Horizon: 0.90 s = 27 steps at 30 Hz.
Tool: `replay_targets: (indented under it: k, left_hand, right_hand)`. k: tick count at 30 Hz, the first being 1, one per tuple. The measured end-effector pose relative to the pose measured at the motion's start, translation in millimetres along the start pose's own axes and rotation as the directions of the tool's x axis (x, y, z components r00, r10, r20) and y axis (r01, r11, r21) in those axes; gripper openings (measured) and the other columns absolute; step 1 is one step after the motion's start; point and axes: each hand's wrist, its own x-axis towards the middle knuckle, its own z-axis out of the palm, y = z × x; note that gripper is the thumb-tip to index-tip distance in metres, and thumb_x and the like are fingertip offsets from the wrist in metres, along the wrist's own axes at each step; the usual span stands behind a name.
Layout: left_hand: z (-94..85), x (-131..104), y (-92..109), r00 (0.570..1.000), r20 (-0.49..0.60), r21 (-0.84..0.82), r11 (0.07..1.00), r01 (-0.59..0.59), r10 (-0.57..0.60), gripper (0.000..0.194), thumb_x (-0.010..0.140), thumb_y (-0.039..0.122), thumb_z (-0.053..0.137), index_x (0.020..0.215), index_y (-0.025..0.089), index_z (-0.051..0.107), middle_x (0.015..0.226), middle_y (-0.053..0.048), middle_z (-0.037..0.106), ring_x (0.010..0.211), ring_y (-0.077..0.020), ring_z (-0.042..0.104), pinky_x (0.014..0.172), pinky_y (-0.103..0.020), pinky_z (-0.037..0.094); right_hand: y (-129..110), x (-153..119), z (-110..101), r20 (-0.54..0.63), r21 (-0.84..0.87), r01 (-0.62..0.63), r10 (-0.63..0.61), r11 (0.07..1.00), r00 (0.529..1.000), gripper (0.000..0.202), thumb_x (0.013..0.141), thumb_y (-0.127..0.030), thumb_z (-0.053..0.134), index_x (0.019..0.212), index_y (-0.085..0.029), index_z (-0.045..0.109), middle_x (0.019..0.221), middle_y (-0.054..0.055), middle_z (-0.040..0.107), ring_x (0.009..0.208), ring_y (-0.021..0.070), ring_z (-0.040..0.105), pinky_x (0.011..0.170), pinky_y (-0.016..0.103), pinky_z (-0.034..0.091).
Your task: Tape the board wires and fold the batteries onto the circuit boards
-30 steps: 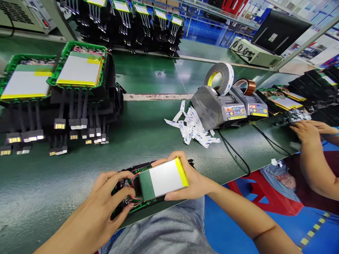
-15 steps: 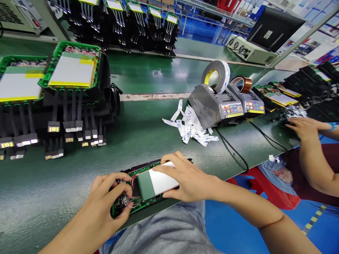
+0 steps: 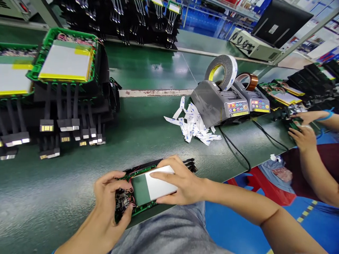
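Observation:
A black case with a green rim (image 3: pixel 143 210) lies at the bench's front edge, above my lap. Inside its left end sits a circuit board (image 3: pixel 122 203) with thin red wires (image 3: pixel 131 192). A flat battery pack (image 3: pixel 141 188), green at one end and silver-white at the other, lies in the case beside the board. My left hand (image 3: pixel 112 197) curls around the board end, fingertips and thumb at the wires by the battery's edge. My right hand (image 3: pixel 177 180) grips the silver part across its width. Black cable ends (image 3: pixel 190 164) stick out beyond the right hand.
Stacked green-rimmed cases (image 3: pixel 66 63) with battery packs and hanging cables stand at left. Torn white liner strips (image 3: pixel 194 123) lie before two tape dispensers (image 3: pixel 222 102). A black cord (image 3: pixel 238 151) crosses the bench. At right, another person's hands (image 3: pixel 304 135) work on a part.
The battery pack has slid left toward the board, narrowing the gap over the wires. My left fingers have shifted to the battery's edge. The cable ends at right show more. The view has shifted slightly.

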Motion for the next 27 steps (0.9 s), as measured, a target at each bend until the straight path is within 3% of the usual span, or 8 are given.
replay_targets:
  k: [4,8,11,17,23,27]
  left_hand:
    - [0.5,3,8,0.998,-0.064,-0.042,0.999,0.009,-0.012,0.038,0.09,0.025,0.054,0.125,0.023,0.039,0.14,-0.014,0.031,0.134,-0.0332,0.034,0.099,-0.049,0.046]
    - [-5.4,6,11,0.998,0.012,-0.083,0.995,0.059,-0.058,0.042,0.094,0.025,0.048,0.134,0.027,0.036,0.146,-0.012,0.032,0.137,-0.0328,0.034,0.102,-0.051,0.043]
    - [-6.6,6,11,0.995,0.062,-0.085,0.993,0.087,-0.082,0.042,0.096,0.024,0.047,0.136,0.03,0.034,0.143,-0.01,0.037,0.134,-0.0303,0.038,0.103,-0.05,0.043]
    - [-4.5,4,16,0.984,0.071,-0.14,0.975,0.174,-0.165,0.045,0.094,0.021,0.042,0.137,0.033,0.033,0.14,-0.008,0.039,0.135,-0.0294,0.039,0.108,-0.054,0.041]
    - [-8.8,2,15,0.969,0.182,-0.145,0.97,0.196,-0.169,0.051,0.095,0.039,0.048,0.142,0.036,0.03,0.148,-0.008,0.031,0.14,-0.0327,0.035,0.107,-0.056,0.047]
    - [-2.0,0,9,0.96,0.121,-0.198,0.941,0.274,-0.253,0.049,0.096,0.046,0.051,0.141,0.041,0.032,0.147,-0.005,0.036,0.142,-0.0305,0.035,0.111,-0.056,0.045]
  right_hand:
    - [-4,0,5,0.022,-0.028,-0.032,0.033,0.999,0.999,0.053,0.093,-0.046,0.065,0.132,-0.013,0.053,0.117,0.017,0.054,0.114,0.0259,0.049,0.095,0.045,0.046]
    - [-6,-1,8,-0.003,-0.054,-0.069,0.069,0.996,0.998,0.052,0.093,-0.047,0.064,0.132,-0.014,0.054,0.118,0.016,0.054,0.114,0.0264,0.047,0.096,0.046,0.046]
    - [-2,0,8,0.001,-0.03,-0.017,0.017,0.999,1.0,0.052,0.094,-0.049,0.062,0.131,-0.012,0.055,0.116,0.016,0.054,0.115,0.0253,0.048,0.096,0.044,0.046]
    - [4,3,8,-0.008,0.009,0.034,-0.034,0.999,0.999,0.051,0.095,-0.049,0.062,0.128,-0.01,0.057,0.114,0.015,0.054,0.114,0.0238,0.049,0.096,0.042,0.045]
    - [3,0,9,0.091,-0.018,-0.014,0.016,1.0,0.996,0.056,0.092,-0.051,0.065,0.131,-0.011,0.058,0.116,0.016,0.053,0.116,0.0257,0.046,0.098,0.044,0.044]
    - [4,0,8,0.043,-0.001,0.012,-0.012,1.0,0.999,0.054,0.093,-0.049,0.065,0.13,-0.011,0.057,0.115,0.016,0.053,0.116,0.0248,0.048,0.098,0.043,0.044]
